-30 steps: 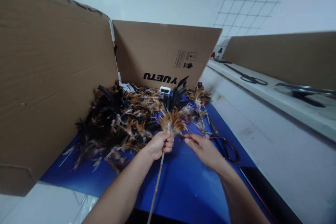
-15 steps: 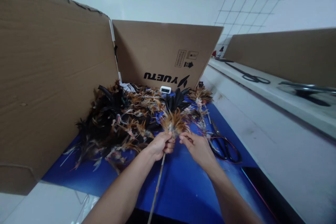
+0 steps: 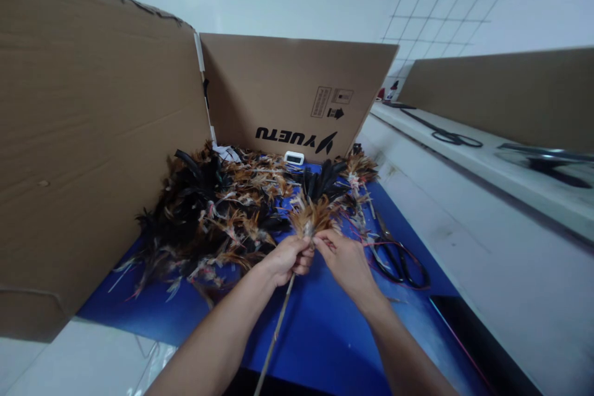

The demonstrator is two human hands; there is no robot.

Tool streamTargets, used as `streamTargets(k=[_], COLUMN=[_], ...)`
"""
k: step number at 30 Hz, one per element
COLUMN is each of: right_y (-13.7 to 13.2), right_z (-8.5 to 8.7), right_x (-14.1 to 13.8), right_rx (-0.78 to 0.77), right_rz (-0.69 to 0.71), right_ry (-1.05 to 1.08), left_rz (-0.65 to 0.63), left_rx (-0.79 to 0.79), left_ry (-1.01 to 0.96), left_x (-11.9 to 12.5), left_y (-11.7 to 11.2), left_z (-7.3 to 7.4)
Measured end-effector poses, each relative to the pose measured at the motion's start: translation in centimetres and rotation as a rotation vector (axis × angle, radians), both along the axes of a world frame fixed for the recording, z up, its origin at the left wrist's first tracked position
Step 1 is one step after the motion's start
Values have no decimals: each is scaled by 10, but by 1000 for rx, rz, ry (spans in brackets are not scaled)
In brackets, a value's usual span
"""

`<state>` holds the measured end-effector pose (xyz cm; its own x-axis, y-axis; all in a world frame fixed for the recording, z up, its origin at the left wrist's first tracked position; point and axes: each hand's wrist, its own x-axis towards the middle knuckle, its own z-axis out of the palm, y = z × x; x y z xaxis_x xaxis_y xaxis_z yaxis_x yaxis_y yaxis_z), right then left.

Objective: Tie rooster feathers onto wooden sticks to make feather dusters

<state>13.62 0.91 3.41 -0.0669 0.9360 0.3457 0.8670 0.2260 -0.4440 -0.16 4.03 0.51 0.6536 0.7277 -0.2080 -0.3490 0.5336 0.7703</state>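
My left hand (image 3: pixel 285 258) is closed around a thin stick (image 3: pixel 273 335) whose top carries a tuft of brown feathers (image 3: pixel 312 218). My right hand (image 3: pixel 342 260) is beside it, fingertips pinched at the base of that tuft, touching the left hand. Both hands are above a blue mat (image 3: pixel 325 328). Behind them a heap of black and brown feather strips (image 3: pixel 218 210) covers the mat.
Cardboard walls (image 3: pixel 93 136) stand at the left and back (image 3: pixel 297 96). Black scissors (image 3: pixel 396 260) with a red cord lie right of my hands. A small white device (image 3: pixel 294 158) sits at the back. A dark flat object (image 3: pixel 482 346) lies at the mat's right edge. More scissors (image 3: pixel 445 134) lie on the right bench.
My right hand has moved left from the mat near the scissors to the base of the feather tuft, meeting the left hand. The left hand kept its hold on the stick.
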Motion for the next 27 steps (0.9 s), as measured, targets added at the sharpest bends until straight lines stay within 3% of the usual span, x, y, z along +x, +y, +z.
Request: streamTargets(k=[19,27], right_y=[-1,-3], right_z=[-3,-3], right_x=[2,5], right_rx=[-41,-59], right_rz=[34,60], right_ry=[156,166], left_rz=[-112,-70], left_rx=[19,32], left_ry=[-1,211], left_x=[-1,1], left_y=[1,-3], left_z=[-8,0])
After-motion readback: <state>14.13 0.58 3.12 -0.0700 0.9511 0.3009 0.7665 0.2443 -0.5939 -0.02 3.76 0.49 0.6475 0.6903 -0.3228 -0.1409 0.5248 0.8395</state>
